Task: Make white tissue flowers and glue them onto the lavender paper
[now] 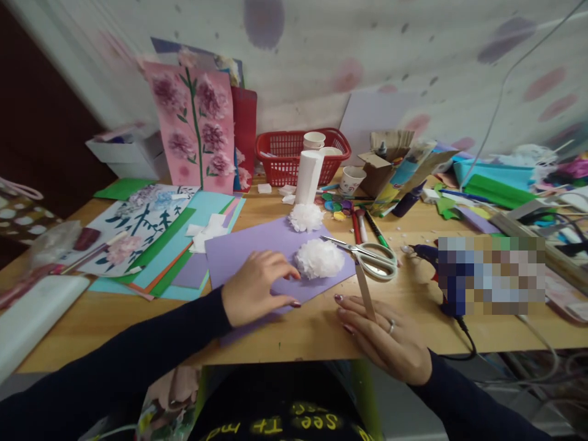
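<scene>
We judge this round white ruffled-paper pompom (pixel 319 258) light, crushable, best base-held; left hand (pixel 261 283) beside it, fingers apart; right hand (pixel 383 337), grip unclear.

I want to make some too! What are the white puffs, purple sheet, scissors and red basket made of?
Puffs: probably tissue paper, matte, with thin, crinkled layers.
Sheet: likely paper or thin card, smooth and matte, with straight edges.
Scissors: slim grey blades, likely metal; smooth, pale handles, probably plastic.
Basket: probably plastic, evenly red walls with regular holes; finish is hard to tell.
</scene>
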{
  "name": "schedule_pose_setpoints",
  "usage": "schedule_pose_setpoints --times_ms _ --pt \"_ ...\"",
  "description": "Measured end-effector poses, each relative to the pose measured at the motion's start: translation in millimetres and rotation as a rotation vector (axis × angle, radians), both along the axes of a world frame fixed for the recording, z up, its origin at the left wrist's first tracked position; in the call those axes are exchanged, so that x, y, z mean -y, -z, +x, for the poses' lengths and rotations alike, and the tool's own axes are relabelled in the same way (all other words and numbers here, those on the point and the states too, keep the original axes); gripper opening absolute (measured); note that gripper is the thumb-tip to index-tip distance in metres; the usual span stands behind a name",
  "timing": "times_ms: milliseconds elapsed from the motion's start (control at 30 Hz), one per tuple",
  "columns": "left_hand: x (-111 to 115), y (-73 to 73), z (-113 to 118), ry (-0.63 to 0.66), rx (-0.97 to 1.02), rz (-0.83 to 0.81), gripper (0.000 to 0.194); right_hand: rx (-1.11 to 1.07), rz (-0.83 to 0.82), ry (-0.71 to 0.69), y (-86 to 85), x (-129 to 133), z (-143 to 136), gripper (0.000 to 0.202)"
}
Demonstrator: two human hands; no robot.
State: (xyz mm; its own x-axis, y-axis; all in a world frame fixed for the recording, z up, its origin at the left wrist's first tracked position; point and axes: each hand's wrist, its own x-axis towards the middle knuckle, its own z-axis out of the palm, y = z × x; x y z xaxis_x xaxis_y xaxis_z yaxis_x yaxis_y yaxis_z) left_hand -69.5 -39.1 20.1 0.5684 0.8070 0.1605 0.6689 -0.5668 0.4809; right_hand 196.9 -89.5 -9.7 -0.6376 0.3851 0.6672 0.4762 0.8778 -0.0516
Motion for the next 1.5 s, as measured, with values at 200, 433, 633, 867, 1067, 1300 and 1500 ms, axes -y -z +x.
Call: schedule_pose_setpoints --times_ms 200,433,633,867,1067,1300,1500 --pt "-9 25.7 18 0.032 0.032 -0.206 0.02 -0.038 0.035 0.028 0.1 -5 2 0.026" --pt "-7 20.5 15 0.046 0.127 -0.193 0.016 -0.039 0.027 0.261 6.8 -14 7 0.018" --pt "3 -7.2 17 -0.149 0.602 -0.372 0.015 -0.181 -0.174 0.282 -2.8 -10 2 0.016" --pt "-5 -21.9 16 0.047 0.258 -0.312 0.014 -0.246 -0.254 0.209 -33.0 -14 -14 0.019" --pt "-25 15.5 8 0.22 0.098 -0.371 0.015 -0.183 -0.223 0.222 -19.4 -15 -9 0.018" --pt "-23 18.6 17 0.274 -0.009 -0.181 0.019 -0.112 -0.183 0.16 -9.4 -16 -7 0.017" --pt "-14 7.1 18 0.076 0.336 -0.355 0.016 -0.171 -0.277 0.178 -17.0 -18 -12 0.017"
